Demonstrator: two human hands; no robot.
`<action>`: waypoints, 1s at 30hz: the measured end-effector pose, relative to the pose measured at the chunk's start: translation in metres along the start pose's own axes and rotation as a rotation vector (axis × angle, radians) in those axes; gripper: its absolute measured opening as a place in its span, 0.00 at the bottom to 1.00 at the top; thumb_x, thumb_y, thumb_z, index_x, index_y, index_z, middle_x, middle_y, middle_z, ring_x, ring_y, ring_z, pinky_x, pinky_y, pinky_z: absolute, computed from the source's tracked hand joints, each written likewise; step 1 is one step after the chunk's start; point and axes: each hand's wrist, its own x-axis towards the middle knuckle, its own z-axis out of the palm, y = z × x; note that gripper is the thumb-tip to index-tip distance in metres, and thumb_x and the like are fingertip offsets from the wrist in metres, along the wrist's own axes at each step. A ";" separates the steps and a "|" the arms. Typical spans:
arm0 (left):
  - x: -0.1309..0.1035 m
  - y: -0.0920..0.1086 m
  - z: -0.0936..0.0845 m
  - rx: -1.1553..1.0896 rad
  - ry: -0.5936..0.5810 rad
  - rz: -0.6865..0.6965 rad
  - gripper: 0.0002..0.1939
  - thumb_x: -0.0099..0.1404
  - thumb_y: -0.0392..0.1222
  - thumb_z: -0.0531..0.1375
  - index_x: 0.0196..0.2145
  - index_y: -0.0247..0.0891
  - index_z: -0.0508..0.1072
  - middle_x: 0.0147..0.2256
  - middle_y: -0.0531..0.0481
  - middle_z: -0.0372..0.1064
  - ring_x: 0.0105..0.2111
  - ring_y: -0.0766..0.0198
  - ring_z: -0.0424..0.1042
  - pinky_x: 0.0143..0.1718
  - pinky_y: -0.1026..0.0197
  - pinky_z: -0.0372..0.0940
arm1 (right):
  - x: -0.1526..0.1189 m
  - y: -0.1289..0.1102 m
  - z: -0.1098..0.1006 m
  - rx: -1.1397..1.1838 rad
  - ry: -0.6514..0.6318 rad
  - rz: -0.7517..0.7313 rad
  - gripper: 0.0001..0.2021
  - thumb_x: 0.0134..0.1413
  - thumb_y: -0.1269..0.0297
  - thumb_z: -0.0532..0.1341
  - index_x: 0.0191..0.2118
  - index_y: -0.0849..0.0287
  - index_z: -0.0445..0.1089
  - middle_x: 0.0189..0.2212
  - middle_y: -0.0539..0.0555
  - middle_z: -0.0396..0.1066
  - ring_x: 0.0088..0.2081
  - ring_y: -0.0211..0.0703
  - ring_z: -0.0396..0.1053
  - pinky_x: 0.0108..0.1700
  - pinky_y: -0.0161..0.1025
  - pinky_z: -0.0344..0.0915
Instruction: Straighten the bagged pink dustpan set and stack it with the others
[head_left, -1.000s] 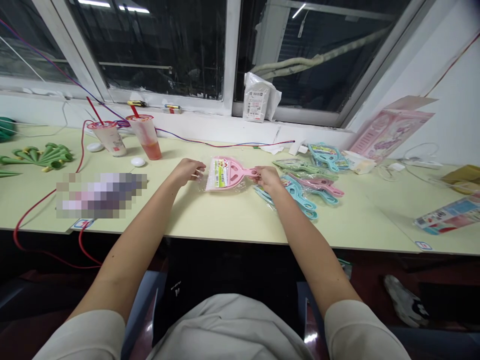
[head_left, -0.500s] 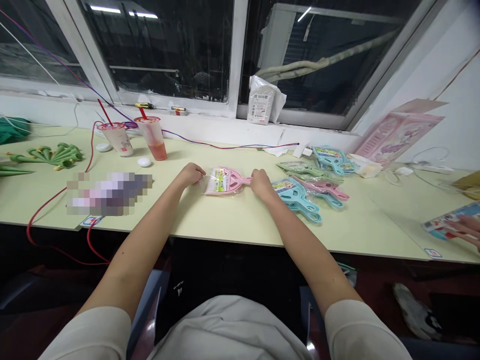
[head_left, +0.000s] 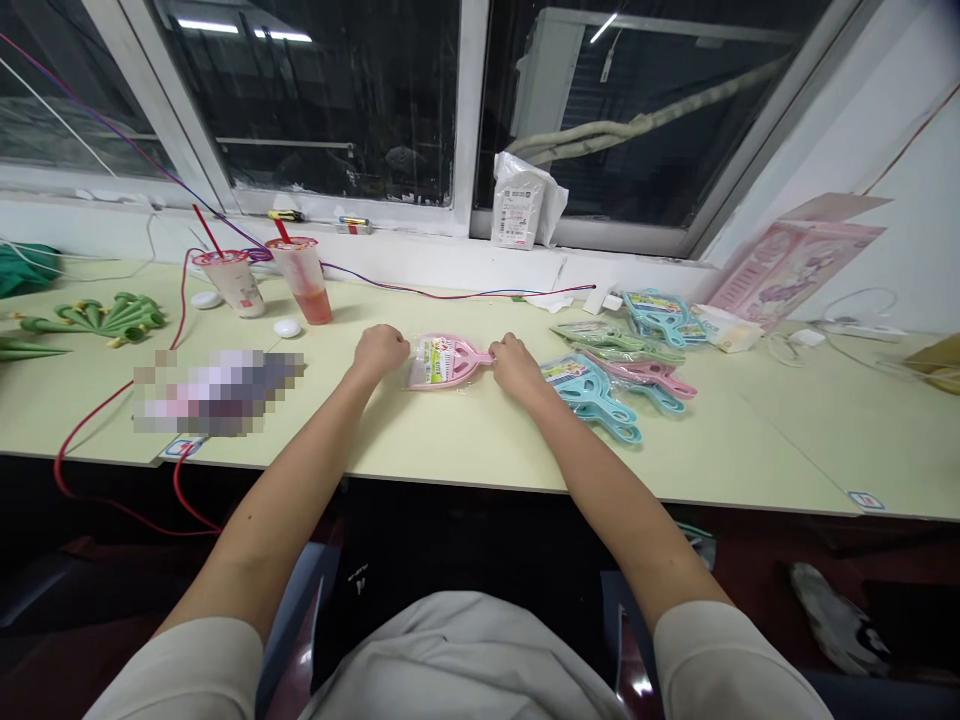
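Observation:
A pink plastic item with a rounded frame and handle (head_left: pixel 463 362) lies in a clear bag with a printed label, on the pale yellow table (head_left: pixel 442 440). My left hand (head_left: pixel 381 352) is closed on the bag's left edge. At the handle end, my right hand (head_left: pixel 514 365) pinches the tip of the item. Right of my right hand lie similar bagged items: blue ones (head_left: pixel 592 393), a pink one (head_left: pixel 652 374), a green one (head_left: pixel 622 340) and another blue one (head_left: pixel 664 315) farther back.
Two drink cups (head_left: pixel 304 280) with red straws stand at the back left. Green cone-shaped pieces (head_left: pixel 105 318) lie at far left, near a red cable (head_left: pixel 94 408). A pink box (head_left: pixel 799 265) leans at the back right. A wrapped package (head_left: pixel 517 212) sits on the sill.
The pink item and my right hand have shifted slightly left. My left hand's fingers have curled in more. The other person's hand and the packet at far right have left the view.

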 end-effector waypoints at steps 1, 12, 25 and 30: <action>-0.001 0.003 0.001 0.060 -0.038 -0.009 0.09 0.59 0.47 0.67 0.29 0.37 0.80 0.37 0.32 0.78 0.48 0.42 0.76 0.45 0.55 0.68 | 0.003 0.000 0.001 0.003 0.003 0.003 0.19 0.67 0.76 0.54 0.56 0.61 0.75 0.58 0.68 0.65 0.59 0.58 0.65 0.60 0.47 0.63; -0.002 0.005 0.011 0.252 -0.147 -0.039 0.11 0.58 0.48 0.68 0.34 0.37 0.80 0.35 0.39 0.79 0.39 0.50 0.79 0.32 0.62 0.63 | 0.006 0.000 0.004 0.042 0.005 0.029 0.18 0.67 0.75 0.54 0.55 0.61 0.77 0.58 0.66 0.66 0.57 0.54 0.66 0.60 0.44 0.63; 0.000 0.003 0.019 0.059 -0.053 -0.027 0.03 0.60 0.38 0.65 0.29 0.38 0.76 0.38 0.39 0.81 0.38 0.54 0.77 0.33 0.61 0.63 | -0.001 0.009 0.004 0.194 0.102 0.072 0.27 0.59 0.83 0.54 0.63 0.64 0.70 0.59 0.65 0.66 0.56 0.51 0.70 0.60 0.40 0.63; 0.004 0.000 0.022 -0.013 -0.040 0.009 0.06 0.61 0.33 0.63 0.27 0.40 0.73 0.37 0.42 0.81 0.38 0.56 0.76 0.34 0.62 0.61 | 0.001 0.021 -0.003 0.274 0.195 0.076 0.29 0.55 0.83 0.54 0.61 0.64 0.72 0.58 0.64 0.68 0.57 0.52 0.70 0.62 0.43 0.63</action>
